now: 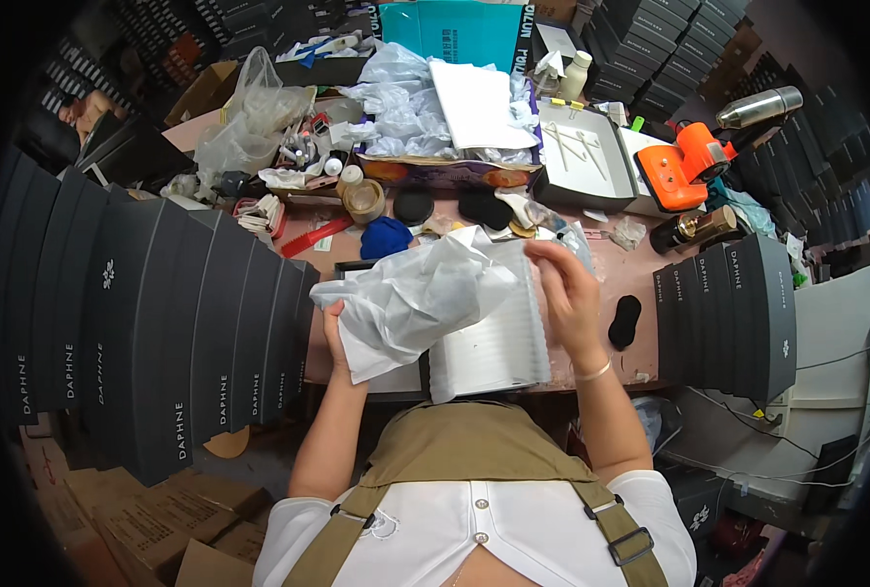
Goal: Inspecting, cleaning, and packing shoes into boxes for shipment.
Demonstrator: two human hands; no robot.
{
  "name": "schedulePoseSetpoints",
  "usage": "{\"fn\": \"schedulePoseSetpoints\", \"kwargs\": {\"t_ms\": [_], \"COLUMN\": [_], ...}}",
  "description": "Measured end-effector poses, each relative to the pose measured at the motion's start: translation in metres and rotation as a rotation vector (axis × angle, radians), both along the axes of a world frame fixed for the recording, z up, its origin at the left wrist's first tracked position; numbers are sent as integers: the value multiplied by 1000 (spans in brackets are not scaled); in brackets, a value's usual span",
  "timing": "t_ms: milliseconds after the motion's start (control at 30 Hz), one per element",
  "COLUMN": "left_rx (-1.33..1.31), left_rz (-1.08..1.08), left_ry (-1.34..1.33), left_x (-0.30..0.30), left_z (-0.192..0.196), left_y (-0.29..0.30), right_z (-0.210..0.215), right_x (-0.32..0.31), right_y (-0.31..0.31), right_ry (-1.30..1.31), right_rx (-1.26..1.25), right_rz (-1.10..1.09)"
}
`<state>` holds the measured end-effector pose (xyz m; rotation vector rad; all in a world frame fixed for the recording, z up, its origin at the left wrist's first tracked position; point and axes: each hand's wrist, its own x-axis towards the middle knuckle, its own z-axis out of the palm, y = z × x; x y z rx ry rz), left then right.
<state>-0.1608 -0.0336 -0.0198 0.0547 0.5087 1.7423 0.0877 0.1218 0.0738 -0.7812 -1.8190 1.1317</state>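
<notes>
A crumpled bundle of white tissue paper (420, 303) is gripped at its left end by my left hand (336, 338), the fingers partly hidden behind it. What the paper may contain cannot be seen. Under and beside the bundle lies a ribbed white foam sheet (493, 354). My right hand (569, 295) is at this sheet's upper right corner, fingers bent and closed on its edge. Part of a dark open box (396, 383) shows beneath the sheet and paper.
Stacks of dark grey shoe boxes (141, 313) flank me on the left, with more boxes (733, 318) on the right. Ahead stand a carton of crumpled tissue (396, 103), a jar (362, 199) and an orange device (684, 166). A black insole-like pad (625, 322) lies on the pink tabletop.
</notes>
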Motion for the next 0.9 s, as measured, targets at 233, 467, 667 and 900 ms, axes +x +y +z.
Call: {"fn": "schedulePoseSetpoints", "kwargs": {"t_ms": [233,467,667,900], "left_rx": [-299,-273,-314,-323], "left_rz": [-34,-447,-672,-121], "left_ry": [133,457,955,698], "left_x": [5,2,-14,-18], "left_z": [0,-1,-9,0], "left_y": [-4,-52,-68,0], "right_z": [-64,-84,-62,-79], "right_x": [2,7,49,48], "right_y": [-18,-70,-53,-103], "right_ry": [-304,-119,-261,249], "right_rx": [-425,-915,-226,-994], "right_rz": [786,608,881,538]}}
